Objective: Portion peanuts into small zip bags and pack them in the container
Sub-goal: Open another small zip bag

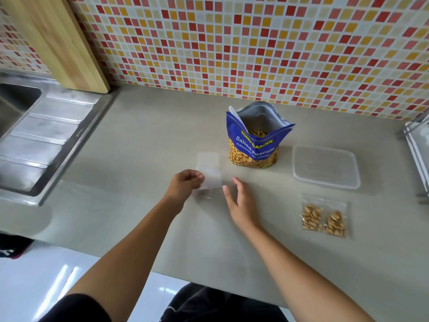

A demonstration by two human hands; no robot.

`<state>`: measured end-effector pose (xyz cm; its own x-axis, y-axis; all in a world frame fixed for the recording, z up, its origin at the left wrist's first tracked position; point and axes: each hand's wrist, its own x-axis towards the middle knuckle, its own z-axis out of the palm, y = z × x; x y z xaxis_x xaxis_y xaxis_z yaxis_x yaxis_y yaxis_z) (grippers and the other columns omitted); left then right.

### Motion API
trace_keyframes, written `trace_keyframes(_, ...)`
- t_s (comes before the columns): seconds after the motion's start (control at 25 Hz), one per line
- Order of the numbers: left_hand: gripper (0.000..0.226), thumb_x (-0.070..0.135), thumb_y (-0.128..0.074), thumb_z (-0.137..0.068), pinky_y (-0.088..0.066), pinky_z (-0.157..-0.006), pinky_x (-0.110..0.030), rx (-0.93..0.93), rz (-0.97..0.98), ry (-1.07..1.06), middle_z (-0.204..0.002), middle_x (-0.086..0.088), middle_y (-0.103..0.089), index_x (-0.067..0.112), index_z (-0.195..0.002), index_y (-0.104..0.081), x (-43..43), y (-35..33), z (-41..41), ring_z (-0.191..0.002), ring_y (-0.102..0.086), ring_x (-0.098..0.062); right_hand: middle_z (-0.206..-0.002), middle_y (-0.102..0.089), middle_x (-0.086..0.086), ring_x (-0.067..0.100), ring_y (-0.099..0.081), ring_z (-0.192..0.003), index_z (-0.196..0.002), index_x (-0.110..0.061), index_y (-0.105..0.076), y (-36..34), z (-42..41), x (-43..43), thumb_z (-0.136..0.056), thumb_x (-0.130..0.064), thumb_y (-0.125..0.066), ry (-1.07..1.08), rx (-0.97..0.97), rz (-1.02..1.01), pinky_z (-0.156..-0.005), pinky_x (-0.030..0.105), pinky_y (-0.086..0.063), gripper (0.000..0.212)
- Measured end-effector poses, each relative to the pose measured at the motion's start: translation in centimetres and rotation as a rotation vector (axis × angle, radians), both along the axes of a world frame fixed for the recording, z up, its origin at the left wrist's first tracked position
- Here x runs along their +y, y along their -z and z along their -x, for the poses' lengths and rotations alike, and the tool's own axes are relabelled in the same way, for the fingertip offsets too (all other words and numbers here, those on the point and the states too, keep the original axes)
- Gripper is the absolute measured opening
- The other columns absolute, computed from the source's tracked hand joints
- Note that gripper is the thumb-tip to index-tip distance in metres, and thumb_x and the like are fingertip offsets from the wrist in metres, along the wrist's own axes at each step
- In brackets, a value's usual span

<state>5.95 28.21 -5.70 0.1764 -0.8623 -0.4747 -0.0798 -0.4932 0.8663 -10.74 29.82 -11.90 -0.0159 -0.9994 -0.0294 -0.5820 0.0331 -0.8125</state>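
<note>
Zip bag [209, 170], empty and motion-blurred, sits just above the counter [144, 140] near mid-frame, its long axis running roughly 12 to 6; the left hand [183, 184] pinches its lower-left edge between thumb and fingers, so the bag stands up toward 12 from that grip; the right hand [239, 203] lies at 4 o'clock of it, fingers straight and holding nothing, thumb close to the bag's lower-right corner, though whether it touches cannot be told; something faint and clear lies on the counter beneath, too vague to name. From the zip bag the peanut bag [254, 145] stands at 1 to 2 o'clock, near, upright, mouth gaping, a white handle [235, 118] poking out at its left side; the right hand is the nearer one to it, so scooping likely falls to that hand while the left keeps the small bag's mouth up and toward 1 o'clock. Farther out, the container [325, 167] rests at 3 o'clock, and two filled bags [323, 217] lie side by side at 4 o'clock, not yet packed; the sink [34, 135] is well apart at 9.
</note>
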Motion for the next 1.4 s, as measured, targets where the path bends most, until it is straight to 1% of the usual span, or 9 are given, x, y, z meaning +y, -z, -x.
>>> trace_keyframes(0.12,0.008,0.013,-0.062,-0.088,-0.031,-0.051,-0.019,0.055,0.003,0.015,-0.078,0.005,-0.060,0.017,-0.081,-0.060,0.3,-0.3,0.6,-0.070,-0.053,-0.008,-0.100,-0.064,0.001,0.016,-0.061,-0.096,-0.125,-0.015,-0.048,-1.5,-1.1,-0.4,-0.087,-0.035,-0.060,0.045,-0.460,-0.227,-0.085,0.023,-0.045,0.044)
trace_keyframes(0.2,0.009,0.013,-0.062,-0.087,-0.031,-0.054,-0.020,0.060,-0.007,0.051,-0.080,0.004,-0.062,0.018,-0.080,-0.060,0.3,-0.4,0.8,-0.072,-0.054,-0.008,-0.087,-0.065,0.000,0.011,-0.062,-0.079,-0.111,-0.020,-0.053,-2.0,-1.5,-0.8,-0.084,-0.028,-0.068,0.121,-0.542,-0.196,-0.076,0.023,-0.047,0.032)
trace_keyframes(0.28,0.003,0.016,-0.064,-0.086,-0.033,-0.059,-0.022,0.067,-0.021,0.071,-0.085,0.002,-0.064,0.017,-0.084,-0.061,0.2,-0.4,0.8,-0.076,-0.056,-0.010,-0.082,-0.066,-0.001,0.009,-0.061,-0.073,-0.095,-0.020,-0.056,-2.4,-1.5,-1.3,-0.083,-0.018,-0.069,0.140,-0.523,-0.140,-0.072,0.022,-0.047,0.018)
trace_keyframes(0.44,0.026,0.019,-0.065,-0.086,-0.044,-0.065,-0.016,0.230,0.037,-0.064,-0.089,-0.002,-0.065,0.007,-0.109,-0.060,-0.1,-0.6,0.5,-0.079,-0.061,-0.011,-0.078,-0.065,-0.009,0.006,-0.061,-0.073,-0.084,-0.024,-0.061,-3.0,0.0,-1.7,-0.083,-0.012,-0.067,0.020,-0.441,-0.110,-0.074,0.019,-0.049,0.013)
trace_keyframes(0.64,0.016,0.005,-0.063,-0.086,-0.050,-0.070,-0.020,0.274,0.088,-0.023,-0.086,-0.004,-0.068,0.015,-0.100,-0.063,-0.1,-1.6,-0.2,-0.071,-0.066,-0.011,-0.079,-0.065,-0.010,0.008,-0.059,-0.073,-0.082,-0.026,-0.063,-3.5,1.7,-2.0,-0.086,-0.017,-0.064,0.081,-0.462,-0.125,-0.072,0.020,-0.048,0.009)
trace_keyframes(0.76,0.016,0.002,-0.062,-0.086,-0.053,-0.067,-0.020,0.294,0.071,0.051,-0.080,-0.003,-0.068,0.013,-0.097,-0.063,0.1,-1.7,0.0,-0.071,-0.068,-0.013,-0.081,-0.066,-0.003,0.010,-0.058,-0.069,-0.084,-0.022,-0.063,-4.1,1.7,-2.1,-0.081,-0.025,-0.069,0.157,-0.611,-0.209,-0.066,0.026,-0.048,0.008)
trace_keyframes(0.96,0.017,0.021,-0.053,-0.094,-0.055,-0.074,-0.022,0.434,0.067,0.006,-0.077,0.000,-0.069,0.010,-0.096,-0.065,0.1,-1.7,0.6,-0.072,-0.067,-0.012,-0.081,-0.067,-0.001,0.008,-0.060,-0.070,-0.086,-0.019,-0.057,-5.3,1.7,-2.0,-0.081,0.000,-0.067,0.135,-0.738,-0.198,-0.061,0.018,-0.050,0.021)
trace_keyframes(1.2,0.015,0.010,-0.051,-0.094,-0.056,-0.069,-0.017,0.490,0.054,-0.002,-0.070,0.002,-0.070,0.008,-0.092,-0.066,0.2,-1.9,1.0,-0.069,-0.069,-0.009,-0.080,-0.067,0.000,0.005,-0.060,-0.065,-0.087,-0.019,-0.057,-5.6,2.3,-1.8,-0.081,0.000,-0.066,0.124,-0.699,-0.168,-0.059,0.018,-0.050,0.022)
trace_keyframes(1.4,0.015,0.014,-0.053,-0.094,-0.057,-0.068,-0.017,0.485,0.033,0.011,-0.074,0.000,-0.072,0.007,-0.094,-0.066,0.1,-2.0,1.3,-0.070,-0.070,-0.009,-0.080,-0.067,0.000,0.002,-0.061,-0.065,-0.090,-0.017,-0.057,-5.9,2.7,-1.7,-0.081,0.000,-0.066,0.118,-0.680,-0.162,-0.060,0.017,-0.051,0.021)
